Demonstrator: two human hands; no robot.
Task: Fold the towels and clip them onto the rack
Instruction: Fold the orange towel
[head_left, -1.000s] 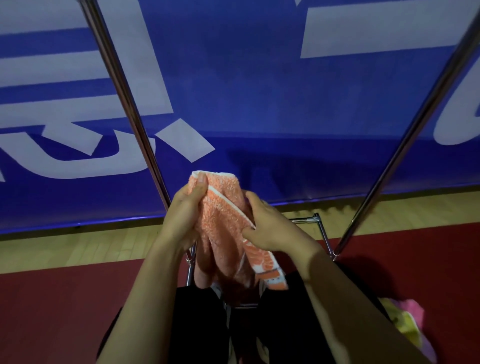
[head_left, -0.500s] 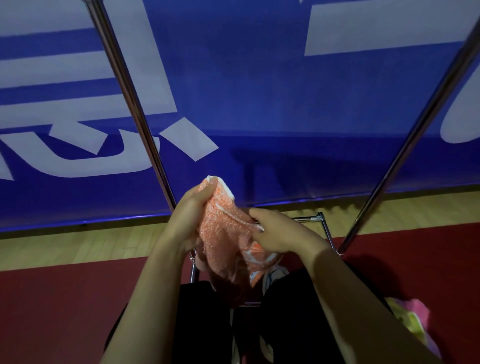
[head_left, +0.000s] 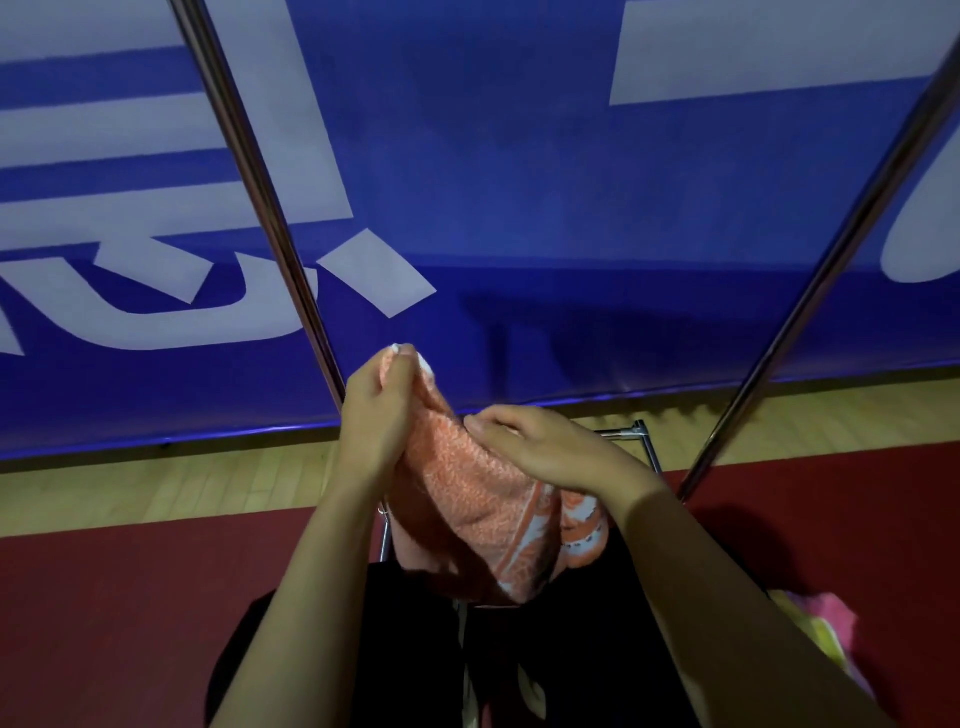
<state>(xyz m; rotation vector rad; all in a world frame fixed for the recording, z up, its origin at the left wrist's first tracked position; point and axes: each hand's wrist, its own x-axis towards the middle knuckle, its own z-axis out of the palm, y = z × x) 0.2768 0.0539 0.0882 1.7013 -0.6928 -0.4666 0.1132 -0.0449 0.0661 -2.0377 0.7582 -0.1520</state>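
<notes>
Orange terry towel (head_left: 467, 499) is held bunched in mid-air, near the middle of the head view, in front of the rack's two slanted metal poles (head_left: 270, 218).

- Head view, hands: the towel's top corner is pinched by the left hand (head_left: 371, 415), fingers curled round a small white-edged tip. The right hand (head_left: 540, 449) is laid over the towel's right side, fingers extended and fairly flat; whether anything is pinched underneath cannot be told.
- Towel state: it is crumpled and draped, not squared. The patterned border hangs at the lower right, near the right wrist. No clean fold is seen yet, and no clip is visible.
- Rack: only the poles and a low crossbar (head_left: 621, 432) beyond the hands are shown; the top rail is out of frame.
- Other items: pink and yellow cloth (head_left: 815, 623) lies at the near right on the red floor mat (head_left: 104, 597), well apart from the towel.

Risks, as judged:
- The left-hand grip is taken on very little fabric, so the corner could slip and the towel could drop.
- With edges not matched, a skewed fold is likely.
- Bulk could be bunched too thick for a clip to close on.
- The hanging border could catch on the crossbar.
</notes>
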